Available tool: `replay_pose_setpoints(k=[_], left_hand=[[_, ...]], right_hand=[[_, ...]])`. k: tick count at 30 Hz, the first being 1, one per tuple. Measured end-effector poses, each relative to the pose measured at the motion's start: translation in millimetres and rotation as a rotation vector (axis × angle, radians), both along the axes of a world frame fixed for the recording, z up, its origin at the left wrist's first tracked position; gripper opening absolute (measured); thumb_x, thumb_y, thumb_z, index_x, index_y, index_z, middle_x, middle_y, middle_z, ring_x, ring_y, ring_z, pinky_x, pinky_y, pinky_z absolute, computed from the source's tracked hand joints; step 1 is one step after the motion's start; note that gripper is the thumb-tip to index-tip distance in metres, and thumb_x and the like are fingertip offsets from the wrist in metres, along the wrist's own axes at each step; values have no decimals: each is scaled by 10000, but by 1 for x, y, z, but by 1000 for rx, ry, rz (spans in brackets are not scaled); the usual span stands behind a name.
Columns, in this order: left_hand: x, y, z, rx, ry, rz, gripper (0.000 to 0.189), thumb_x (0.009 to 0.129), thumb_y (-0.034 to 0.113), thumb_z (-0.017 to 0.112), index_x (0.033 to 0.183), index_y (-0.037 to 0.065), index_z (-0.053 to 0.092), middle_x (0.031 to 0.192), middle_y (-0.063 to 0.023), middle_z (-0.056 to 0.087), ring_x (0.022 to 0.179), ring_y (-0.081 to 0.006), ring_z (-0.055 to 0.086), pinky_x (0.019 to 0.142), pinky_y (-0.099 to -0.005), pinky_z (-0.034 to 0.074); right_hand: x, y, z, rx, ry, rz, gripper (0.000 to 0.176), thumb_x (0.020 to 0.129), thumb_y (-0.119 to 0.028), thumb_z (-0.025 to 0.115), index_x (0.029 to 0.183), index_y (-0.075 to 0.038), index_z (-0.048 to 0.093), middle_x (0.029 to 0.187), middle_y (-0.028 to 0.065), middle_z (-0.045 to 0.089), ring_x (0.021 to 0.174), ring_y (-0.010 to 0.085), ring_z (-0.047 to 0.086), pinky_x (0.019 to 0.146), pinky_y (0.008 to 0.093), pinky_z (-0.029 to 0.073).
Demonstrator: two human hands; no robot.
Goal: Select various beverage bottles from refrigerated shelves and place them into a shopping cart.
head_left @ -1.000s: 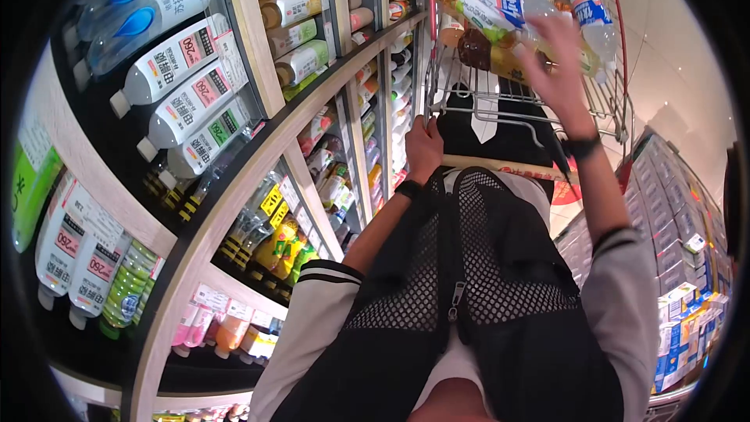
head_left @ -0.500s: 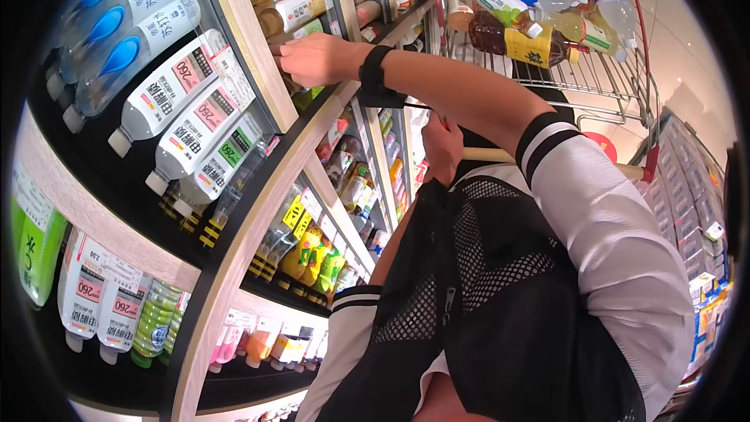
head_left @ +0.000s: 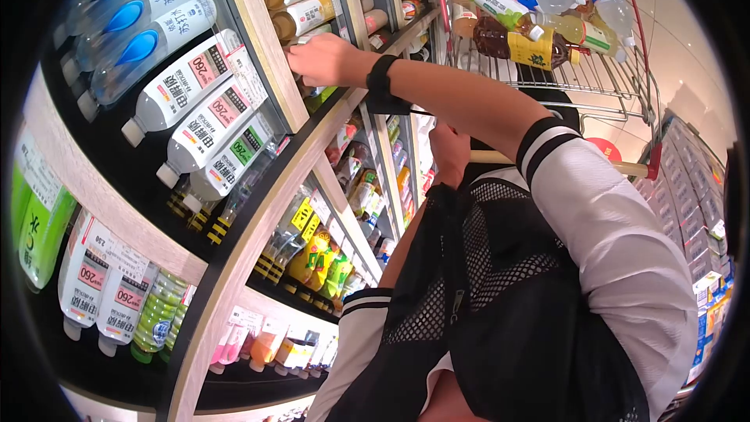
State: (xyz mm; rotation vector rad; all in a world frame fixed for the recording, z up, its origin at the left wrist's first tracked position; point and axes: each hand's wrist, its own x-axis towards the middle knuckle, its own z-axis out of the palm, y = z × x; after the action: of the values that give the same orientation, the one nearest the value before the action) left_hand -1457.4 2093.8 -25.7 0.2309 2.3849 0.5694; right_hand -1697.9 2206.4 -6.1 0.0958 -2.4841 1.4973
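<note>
My right hand (head_left: 328,61), with a black band on the wrist, reaches across into a shelf bay beside a wooden upright (head_left: 273,55). Its fingers are curled in among the bottles, and what they hold, if anything, is hidden. Just above that hand lie bottles with amber contents and pale labels (head_left: 303,16). Green shows on an item (head_left: 320,98) below it. Close to my body, my left hand (head_left: 449,155) is closed round the end of the shopping cart's pale handle (head_left: 500,158); its fingers are partly hidden.
The wire cart (head_left: 617,94) holds several drink bottles, among them a dark one with a yellow label (head_left: 516,43). Shelves on the left carry electrolyte water bottles (head_left: 207,121) and soda water bottles (head_left: 152,39). Stacked cartons (head_left: 687,187) stand at the right.
The view has shifted slightly, so the shelves sit a little farther right. My right hand stays at the same bay, its fingers still curled. My left hand remains at the cart handle.
</note>
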Motion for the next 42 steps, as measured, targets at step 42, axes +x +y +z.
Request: replay_pose_setpoints(k=[42], left_hand=[[3,13,16,-53,64,105,328,1002,249,599,850,-40,567,718,-293,613,729,-505,609,627,-543,442]], right_hand=[[290,248,-14,413,-263,-1048,223,840,-214,729,1035,-117,681,1191,112,683,1090,306,644,933,432,486]])
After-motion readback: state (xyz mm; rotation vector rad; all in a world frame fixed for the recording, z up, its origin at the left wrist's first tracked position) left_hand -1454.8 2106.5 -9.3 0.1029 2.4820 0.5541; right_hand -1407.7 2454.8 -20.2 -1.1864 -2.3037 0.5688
